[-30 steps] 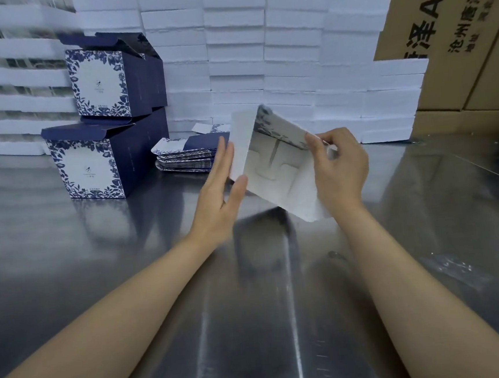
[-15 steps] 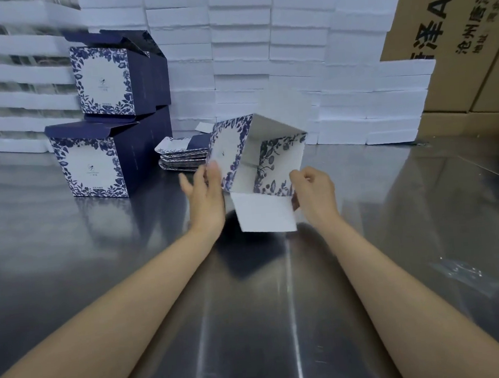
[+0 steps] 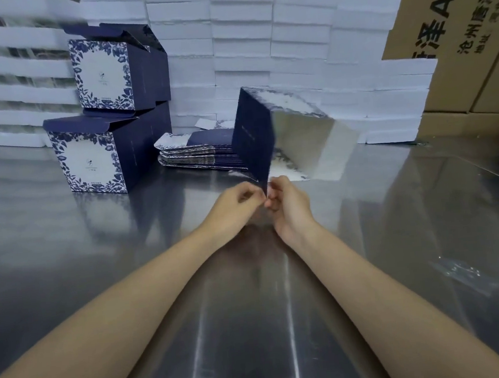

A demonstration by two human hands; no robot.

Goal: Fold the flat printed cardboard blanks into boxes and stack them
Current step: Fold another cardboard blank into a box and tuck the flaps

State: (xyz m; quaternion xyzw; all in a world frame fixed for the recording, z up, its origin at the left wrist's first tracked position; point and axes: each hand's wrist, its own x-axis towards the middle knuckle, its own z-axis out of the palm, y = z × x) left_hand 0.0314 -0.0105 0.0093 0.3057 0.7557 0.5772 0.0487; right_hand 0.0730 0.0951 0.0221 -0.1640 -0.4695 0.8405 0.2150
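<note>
Steel desk (image 3: 68,265) is taking up most of the view, shiny and reflecting both bare forearms. White slabs (image 3: 244,38) are sitting in tall rows along the back, and brown cartons (image 3: 455,35) with printed characters are standing behind them at the right.

Centre: a person is holding a half-folded box (image 3: 254,137) up off the desk, tilted on one corner. Its navy side is facing left and its floral-edged pale face is turning right, heavily motion-blurred. The left grip (image 3: 237,203) is curling in, with thumb and forefinger pinching the box's lowest corner. The right grip (image 3: 289,206) is curling too and closing on that same corner from the other side. The two grips are almost touching each other.

Just behind the held box, a pile of flat blanks (image 3: 200,155) is lying on the desk. At the left, two finished boxes are sitting one on top of the other, the upper box (image 3: 105,77) on the lower box (image 3: 95,160), both with top flaps standing open. A clear plastic scrap (image 3: 457,270) is lying on the desk at the right, well apart.
</note>
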